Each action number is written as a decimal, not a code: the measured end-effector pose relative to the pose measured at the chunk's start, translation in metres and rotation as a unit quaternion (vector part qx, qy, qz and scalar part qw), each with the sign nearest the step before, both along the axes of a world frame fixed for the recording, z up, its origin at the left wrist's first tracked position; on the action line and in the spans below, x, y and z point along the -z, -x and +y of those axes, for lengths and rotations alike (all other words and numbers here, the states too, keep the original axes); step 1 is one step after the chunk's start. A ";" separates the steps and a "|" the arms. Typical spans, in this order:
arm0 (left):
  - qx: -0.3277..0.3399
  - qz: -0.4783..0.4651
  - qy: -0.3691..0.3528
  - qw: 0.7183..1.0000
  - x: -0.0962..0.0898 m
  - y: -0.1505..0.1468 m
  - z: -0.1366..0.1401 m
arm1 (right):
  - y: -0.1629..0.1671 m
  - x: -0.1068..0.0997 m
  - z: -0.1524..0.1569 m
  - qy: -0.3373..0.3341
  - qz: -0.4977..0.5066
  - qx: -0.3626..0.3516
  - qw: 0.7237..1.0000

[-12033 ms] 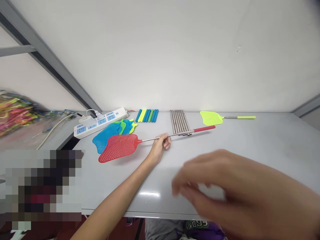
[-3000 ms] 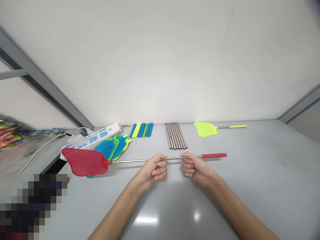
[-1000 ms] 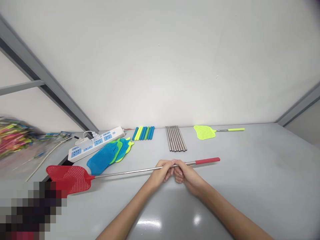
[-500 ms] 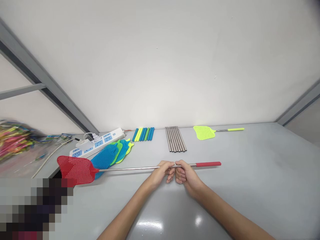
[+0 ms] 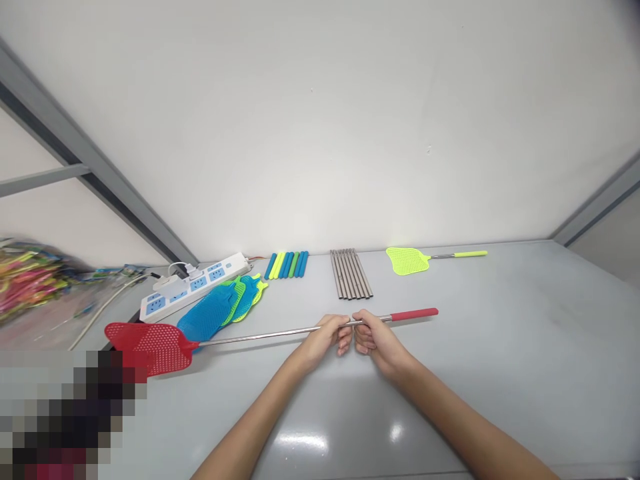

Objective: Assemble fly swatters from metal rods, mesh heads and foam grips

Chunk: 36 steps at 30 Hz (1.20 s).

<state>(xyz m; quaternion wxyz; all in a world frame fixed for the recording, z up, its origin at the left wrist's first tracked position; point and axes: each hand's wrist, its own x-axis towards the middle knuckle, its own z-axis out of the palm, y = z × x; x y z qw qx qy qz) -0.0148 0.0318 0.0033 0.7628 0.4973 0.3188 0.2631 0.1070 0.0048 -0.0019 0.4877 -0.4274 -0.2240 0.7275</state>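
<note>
A red fly swatter with a long thin metal rod and a red grip is held crosswise above the table. My left hand is closed around the rod near its middle, thumb on top. Close beside it, my right hand grips the thicker metal part just left of the red grip. The perforated red head points left and overlaps part of a stack of blue and green swatter heads.
Behind my hands lie several metal tubes and a row of coloured grips. A yellow-green fly swatter rests at the back right. A white power strip and bagged colourful items are on the left.
The red swatter has tilted: its grip end is higher in view and its head slightly lower and farther left. Both hands keep their hold on the rod.
</note>
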 end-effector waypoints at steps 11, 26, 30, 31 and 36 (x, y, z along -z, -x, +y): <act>-0.026 0.013 0.002 1.000 -0.017 -0.004 -0.006 | -0.009 -0.009 0.005 -0.005 -0.025 0.014 1.000; -0.025 0.049 -0.043 0.998 -0.022 0.003 -0.004 | -0.022 -0.014 0.008 0.014 0.012 -0.010 1.000; -0.026 0.044 -0.040 0.998 -0.023 0.001 -0.005 | -0.027 -0.016 0.007 0.001 0.005 -0.006 1.000; -0.028 0.044 -0.039 0.998 -0.024 0.001 -0.005 | -0.028 -0.017 0.007 -0.002 0.003 -0.007 1.000; -0.033 0.053 -0.034 0.997 -0.031 0.005 -0.004 | -0.039 -0.017 0.010 -0.008 -0.004 0.011 1.000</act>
